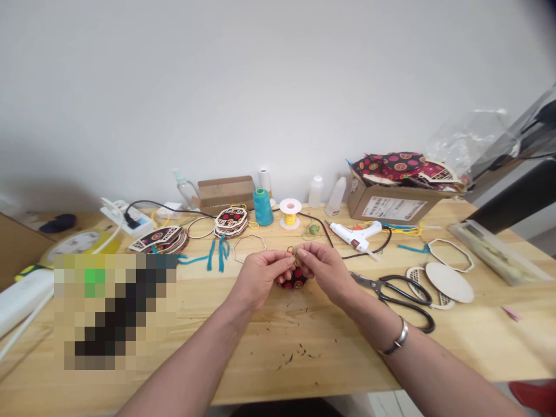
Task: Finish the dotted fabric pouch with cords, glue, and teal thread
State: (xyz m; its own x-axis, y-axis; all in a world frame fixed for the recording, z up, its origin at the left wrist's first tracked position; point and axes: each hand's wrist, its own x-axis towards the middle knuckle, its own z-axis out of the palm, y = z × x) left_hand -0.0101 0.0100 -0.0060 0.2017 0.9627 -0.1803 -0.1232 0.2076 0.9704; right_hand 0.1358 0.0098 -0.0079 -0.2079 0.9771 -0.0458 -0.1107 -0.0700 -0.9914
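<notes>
A person's left hand [259, 277] and right hand [326, 271] meet in the middle, over the tabletop [356, 359]. Both are closed, finger to thumb, pinching a bit of green string [291, 249]. Dark cloth [296, 280] with red spots shows just under the fingertips, between the two hands. Big black scissors [377, 285] lie near the right hand. Behind are a white glue gun [357, 237] and a fat roll of blue thread [262, 208].
</notes>
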